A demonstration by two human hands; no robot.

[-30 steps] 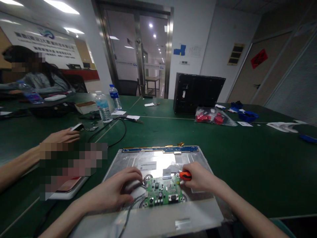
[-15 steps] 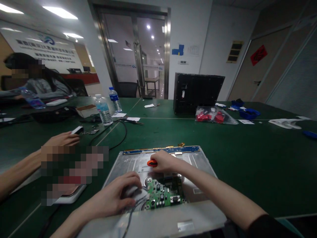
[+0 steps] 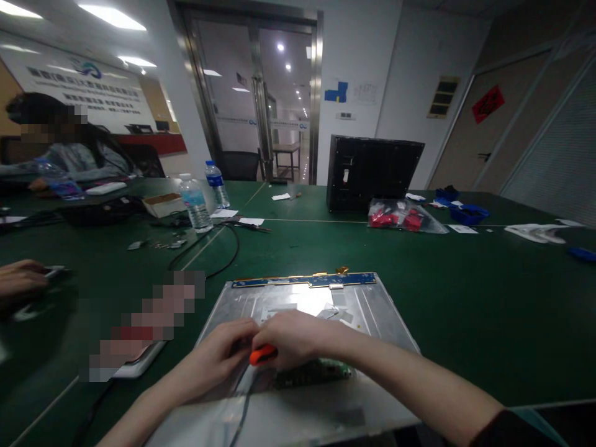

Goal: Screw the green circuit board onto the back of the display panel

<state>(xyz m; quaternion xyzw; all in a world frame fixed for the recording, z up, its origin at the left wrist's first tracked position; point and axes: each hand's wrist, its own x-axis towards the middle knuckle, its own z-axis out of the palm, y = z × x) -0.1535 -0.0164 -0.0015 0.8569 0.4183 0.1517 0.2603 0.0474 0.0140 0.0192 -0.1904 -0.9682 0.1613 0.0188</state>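
Green tabletop point(image 3: 470, 298) spreads beyond the right hand point(image 3: 294, 338) (gripping orange tool point(image 3: 262, 355)).

The right hand point(image 3: 292, 338) grips an orange tool point(image 3: 262, 354) beside the left hand point(image 3: 218, 352). Beneath them lies a metal panel point(image 3: 365, 305).

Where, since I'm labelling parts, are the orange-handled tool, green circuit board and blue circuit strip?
Orange-handled tool point(image 3: 263, 355), head view: its handle.
Green circuit board point(image 3: 321, 372), head view: its uncovered portion.
Blue circuit strip point(image 3: 306, 281), head view: middle of its face.
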